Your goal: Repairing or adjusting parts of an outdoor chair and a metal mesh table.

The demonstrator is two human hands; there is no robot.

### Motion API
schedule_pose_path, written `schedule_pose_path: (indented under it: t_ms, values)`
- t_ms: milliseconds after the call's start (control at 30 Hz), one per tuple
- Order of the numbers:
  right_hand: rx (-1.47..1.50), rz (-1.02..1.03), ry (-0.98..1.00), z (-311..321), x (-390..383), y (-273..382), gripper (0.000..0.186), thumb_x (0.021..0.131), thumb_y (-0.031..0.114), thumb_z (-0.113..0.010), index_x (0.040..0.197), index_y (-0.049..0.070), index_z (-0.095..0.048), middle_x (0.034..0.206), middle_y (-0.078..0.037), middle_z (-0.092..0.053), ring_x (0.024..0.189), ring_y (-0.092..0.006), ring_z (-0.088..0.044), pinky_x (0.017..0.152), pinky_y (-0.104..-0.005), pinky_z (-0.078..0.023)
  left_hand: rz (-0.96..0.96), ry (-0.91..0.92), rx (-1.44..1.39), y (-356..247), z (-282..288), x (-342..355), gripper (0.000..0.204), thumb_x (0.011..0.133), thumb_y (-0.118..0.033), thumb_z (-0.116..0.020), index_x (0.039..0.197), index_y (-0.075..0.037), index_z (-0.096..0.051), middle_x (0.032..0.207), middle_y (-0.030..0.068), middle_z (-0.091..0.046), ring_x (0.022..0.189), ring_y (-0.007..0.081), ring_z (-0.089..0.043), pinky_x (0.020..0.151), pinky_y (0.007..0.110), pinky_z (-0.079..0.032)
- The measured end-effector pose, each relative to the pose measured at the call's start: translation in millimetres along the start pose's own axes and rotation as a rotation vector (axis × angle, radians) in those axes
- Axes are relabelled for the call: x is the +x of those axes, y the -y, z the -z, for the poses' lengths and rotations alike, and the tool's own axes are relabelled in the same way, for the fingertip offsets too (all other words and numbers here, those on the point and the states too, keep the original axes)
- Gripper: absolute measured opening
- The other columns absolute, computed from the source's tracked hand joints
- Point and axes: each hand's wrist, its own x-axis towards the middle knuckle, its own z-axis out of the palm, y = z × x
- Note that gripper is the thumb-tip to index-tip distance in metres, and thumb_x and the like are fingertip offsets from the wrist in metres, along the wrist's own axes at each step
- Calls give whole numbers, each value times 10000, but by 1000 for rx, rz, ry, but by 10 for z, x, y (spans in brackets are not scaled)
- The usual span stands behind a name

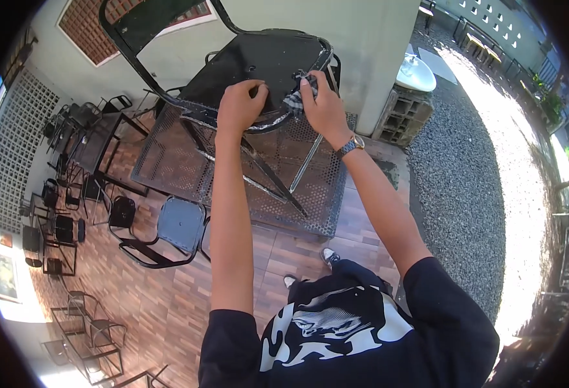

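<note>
A black metal folding chair (238, 68) with worn, scraped edges stands in front of me on a perforated metal table (168, 158). My right hand (326, 107), a watch on its wrist, grips a crumpled black-and-white checked cloth (293, 101). That cloth touches the front right corner of the chair's seat. Over the front left part of the seat is my left hand (238, 107), its fingers curled and its thumb bent inward. Whatever its fingers may hold is hidden from view.
A grey-seated chair (181, 224) stands on the tiled floor below left, with more dark chairs and a dark table (98, 142) beyond. Right of the wall, a white basin (416, 72) tops a block stand (397, 116). Gravel (456, 226) covers the ground at right.
</note>
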Motion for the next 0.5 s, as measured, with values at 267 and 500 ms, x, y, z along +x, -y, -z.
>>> schedule_pose_path:
  t_ms: [267, 500]
  values:
    - [106, -21, 30, -37, 37, -76, 413, 982, 389, -512, 1247, 73, -492, 910, -249, -686, 834, -455, -658, 702, -506, -514, 40, -165, -4, 60, -41, 9, 277, 863, -255, -626, 951, -18, -738, 861, 221, -693, 817, 384, -680, 752, 403, -532]
    - [124, -25, 86, -24, 80, -186, 416, 994, 417, -505, 1276, 113, -477, 929, -254, -683, 870, -438, -662, 720, -473, -514, 131, -224, 69, 46, -46, -100, 244, 871, -237, -632, 970, -50, -754, 849, 185, -715, 786, 289, -714, 736, 338, -534]
